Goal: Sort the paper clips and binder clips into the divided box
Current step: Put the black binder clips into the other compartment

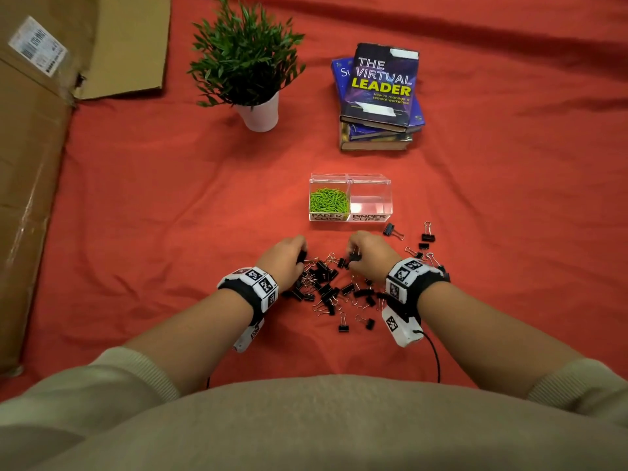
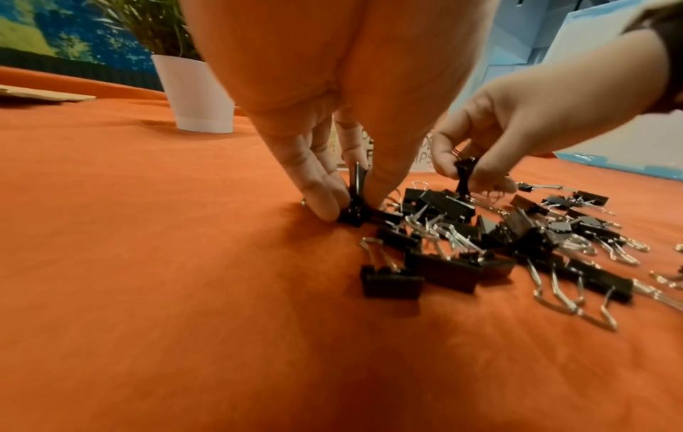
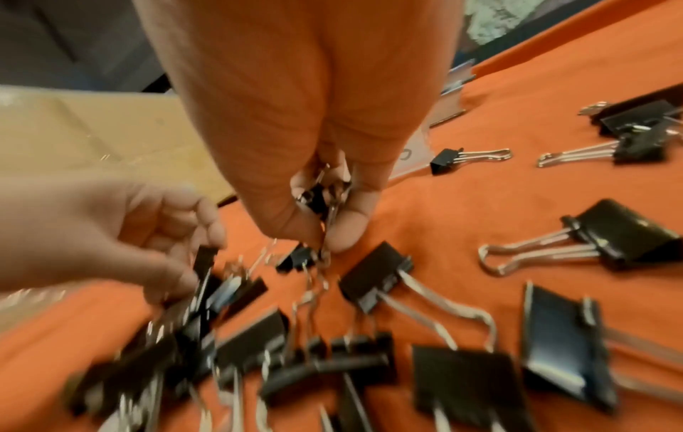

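A clear divided box (image 1: 350, 180) stands on the red cloth; its left half, labelled PAPER CLIPS, holds green paper clips (image 1: 329, 199), and its right half, labelled BINDER CLIPS, holds nothing. A pile of black binder clips (image 1: 324, 285) lies in front of it. My left hand (image 1: 295, 258) pinches a binder clip (image 2: 355, 204) at the pile's left edge, low on the cloth. My right hand (image 1: 355, 254) pinches binder clips (image 3: 319, 201) by their wire handles just above the pile.
More binder clips (image 1: 426, 236) lie scattered right of the box. A potted plant (image 1: 251, 69) and a stack of books (image 1: 379, 96) stand farther back. Flattened cardboard (image 1: 37, 147) covers the left side. The cloth is bare left of the pile.
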The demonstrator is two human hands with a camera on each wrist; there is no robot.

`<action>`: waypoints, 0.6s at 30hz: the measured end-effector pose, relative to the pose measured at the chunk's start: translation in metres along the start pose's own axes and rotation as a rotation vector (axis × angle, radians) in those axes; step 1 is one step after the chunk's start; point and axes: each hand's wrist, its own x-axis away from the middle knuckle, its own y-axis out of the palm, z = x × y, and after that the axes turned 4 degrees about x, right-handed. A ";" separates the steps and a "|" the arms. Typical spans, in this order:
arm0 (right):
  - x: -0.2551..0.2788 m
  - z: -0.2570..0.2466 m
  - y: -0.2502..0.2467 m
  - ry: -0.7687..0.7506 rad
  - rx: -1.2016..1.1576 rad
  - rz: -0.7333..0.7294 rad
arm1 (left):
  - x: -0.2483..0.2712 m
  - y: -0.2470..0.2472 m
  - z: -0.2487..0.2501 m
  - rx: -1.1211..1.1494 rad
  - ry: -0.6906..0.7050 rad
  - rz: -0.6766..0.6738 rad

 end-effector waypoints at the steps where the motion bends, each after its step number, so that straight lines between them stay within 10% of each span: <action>1: 0.000 0.001 -0.007 0.036 -0.071 0.012 | 0.001 0.000 0.001 -0.019 0.004 0.003; 6: -0.015 -0.001 -0.061 0.085 -0.373 0.174 | 0.002 0.000 0.008 -0.049 -0.009 0.017; 18: -0.044 0.010 -0.084 0.100 -0.209 0.300 | 0.001 -0.009 0.019 0.157 -0.016 0.101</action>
